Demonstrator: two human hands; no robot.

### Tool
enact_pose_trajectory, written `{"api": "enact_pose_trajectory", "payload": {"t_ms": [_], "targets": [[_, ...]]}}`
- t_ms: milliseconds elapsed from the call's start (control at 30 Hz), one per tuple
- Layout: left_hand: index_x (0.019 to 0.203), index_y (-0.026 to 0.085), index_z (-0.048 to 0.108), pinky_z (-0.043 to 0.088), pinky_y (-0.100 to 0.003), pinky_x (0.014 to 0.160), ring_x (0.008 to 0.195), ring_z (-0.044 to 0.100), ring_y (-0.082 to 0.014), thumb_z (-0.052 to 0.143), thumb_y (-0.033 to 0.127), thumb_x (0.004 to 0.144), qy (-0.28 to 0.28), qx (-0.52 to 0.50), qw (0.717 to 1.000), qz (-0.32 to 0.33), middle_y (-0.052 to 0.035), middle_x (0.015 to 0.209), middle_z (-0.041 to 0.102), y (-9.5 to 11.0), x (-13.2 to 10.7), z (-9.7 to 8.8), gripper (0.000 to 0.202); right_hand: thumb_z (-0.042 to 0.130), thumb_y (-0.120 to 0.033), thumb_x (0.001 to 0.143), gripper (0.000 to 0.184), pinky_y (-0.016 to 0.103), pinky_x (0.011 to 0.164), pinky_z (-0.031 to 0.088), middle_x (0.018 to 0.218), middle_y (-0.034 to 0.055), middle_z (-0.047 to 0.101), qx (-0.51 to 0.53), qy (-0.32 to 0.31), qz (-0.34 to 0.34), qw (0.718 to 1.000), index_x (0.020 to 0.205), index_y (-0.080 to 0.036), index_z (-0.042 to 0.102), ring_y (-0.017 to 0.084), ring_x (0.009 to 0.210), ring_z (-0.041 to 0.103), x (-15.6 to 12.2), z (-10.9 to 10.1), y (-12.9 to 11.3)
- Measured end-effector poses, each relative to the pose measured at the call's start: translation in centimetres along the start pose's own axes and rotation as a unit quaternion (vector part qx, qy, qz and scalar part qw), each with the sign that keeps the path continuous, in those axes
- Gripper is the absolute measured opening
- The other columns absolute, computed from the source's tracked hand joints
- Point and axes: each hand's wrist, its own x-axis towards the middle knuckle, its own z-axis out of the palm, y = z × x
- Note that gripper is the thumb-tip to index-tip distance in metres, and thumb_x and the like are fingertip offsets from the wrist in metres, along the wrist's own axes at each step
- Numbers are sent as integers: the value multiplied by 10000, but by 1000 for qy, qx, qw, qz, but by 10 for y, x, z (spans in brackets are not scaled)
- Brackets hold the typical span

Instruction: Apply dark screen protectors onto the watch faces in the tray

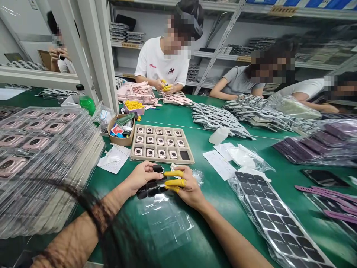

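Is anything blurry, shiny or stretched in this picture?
Head view: dark hair blurs across the left forearm; clear films on the green table catch glare. Head view, left edge: the stacked trays look stretched, perhaps by a wide lens.

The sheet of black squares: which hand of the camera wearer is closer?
Right. The right hand is left of the sheet, with green table between; the left hand is even farther left.
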Motion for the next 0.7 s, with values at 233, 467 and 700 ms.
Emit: {"api": "enact_pose_trajectory", "payload": {"t_ms": [233,467,700], "targets": [[1125,163,733,566,-285,761,785,733,-175,962,206,661,-6,172,972,160,-33,868,796,-19,0,5,520,1013,-575,627,358,349,641,484,720,-8,682,341,69,288,892,801,-328,821,172,648,592,4,-23,-26],[1249,128,789,573,-274,774,753,703,-149,911,222,716,-59,270,938,207,-42,871,803,-31,2,8,555,1091,-460,393,524,310,758,578,786,6,747,276,89,415,863,746,-212,792,168,788,677,6,1,-31],[1268,114,791,559,-251,767,732,711,-141,860,158,733,-71,301,924,223,-13,795,778,-28,1,9,541,1089,-404,376,507,285,698,600,767,-2,745,312,87,447,834,737,-200,797,140,731,655,4,10,-32]]}}
